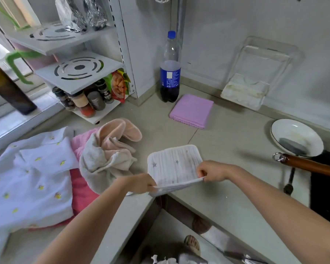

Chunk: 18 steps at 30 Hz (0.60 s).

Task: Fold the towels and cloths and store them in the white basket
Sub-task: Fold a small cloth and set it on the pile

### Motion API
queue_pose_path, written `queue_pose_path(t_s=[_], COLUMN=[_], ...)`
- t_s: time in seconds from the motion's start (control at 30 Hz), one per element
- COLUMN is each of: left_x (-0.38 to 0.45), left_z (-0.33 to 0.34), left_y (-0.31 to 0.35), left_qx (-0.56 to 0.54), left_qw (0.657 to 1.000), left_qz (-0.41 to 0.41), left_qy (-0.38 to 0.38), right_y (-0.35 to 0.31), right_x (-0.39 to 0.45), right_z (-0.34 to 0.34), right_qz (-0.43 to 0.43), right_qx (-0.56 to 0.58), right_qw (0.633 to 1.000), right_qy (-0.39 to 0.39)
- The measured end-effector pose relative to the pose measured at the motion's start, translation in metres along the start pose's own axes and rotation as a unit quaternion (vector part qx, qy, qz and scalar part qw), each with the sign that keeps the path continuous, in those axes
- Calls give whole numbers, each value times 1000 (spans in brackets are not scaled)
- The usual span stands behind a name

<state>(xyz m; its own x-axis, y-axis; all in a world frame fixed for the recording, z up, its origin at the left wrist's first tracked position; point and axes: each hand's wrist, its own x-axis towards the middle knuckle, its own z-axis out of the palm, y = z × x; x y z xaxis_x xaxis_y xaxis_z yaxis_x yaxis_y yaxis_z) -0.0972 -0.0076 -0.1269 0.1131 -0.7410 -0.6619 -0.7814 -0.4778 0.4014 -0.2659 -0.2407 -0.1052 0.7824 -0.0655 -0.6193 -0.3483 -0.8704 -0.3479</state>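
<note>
I see the star-print cloth point(174, 164) at the countertop point(227, 149) front edge, far part lying flat, near edge lifted. Left hand point(141, 182) pinches its near-left corner; right hand point(211, 171) pinches the near-right corner. Just left of the grip: crumpled beige towel point(103, 159), pink towel point(82, 187), white lemon-print cloth point(31, 178). Beyond the grip: folded lilac cloth point(191, 110), cola bottle point(170, 73) beside it. Right of the grip: frying pan point(296, 138), apart. White basket: can't tell which item.

This is a home kitchen: a white rack point(80, 73) at far left holds spice jars point(84, 100), a cola bottle point(170, 73) stands in the far corner, and a frying pan point(295, 138) rests at right on the desk point(227, 149).
</note>
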Motion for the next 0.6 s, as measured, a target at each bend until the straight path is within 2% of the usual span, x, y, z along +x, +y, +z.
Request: queue_pose_path(t_s=[0.07,0.13,0.17,0.23,0.33,0.47,0.6], left_x=[1,2,4,10,26,47,67], left_z=[1,-6,-10,-17,-20,-17,-17], left_y=[-3,-7,-8,-12,-14,-9,-13], left_qx=[-26,-59,-73,-94,-146,-154,-160], left_qw=[1000,997,994,982,946,917,893], left_qz=[-11,-30,-42,-73,-108,-161,-218], left_qy=[13,49,72,146,268,331,360], right_y=[3,6,7,9,10,15,19], right_x=[0,0,1,8,26,55,79], right_z=[6,7,6,4,1,-4,-10], right_qz=[-2,9,18,33,82,113,133], right_qx=[20,60,76,104,139,140,139], right_qw=[999,997,997,990,961,947,939], right_qy=[-49,-46,-17,91,225,265,285])
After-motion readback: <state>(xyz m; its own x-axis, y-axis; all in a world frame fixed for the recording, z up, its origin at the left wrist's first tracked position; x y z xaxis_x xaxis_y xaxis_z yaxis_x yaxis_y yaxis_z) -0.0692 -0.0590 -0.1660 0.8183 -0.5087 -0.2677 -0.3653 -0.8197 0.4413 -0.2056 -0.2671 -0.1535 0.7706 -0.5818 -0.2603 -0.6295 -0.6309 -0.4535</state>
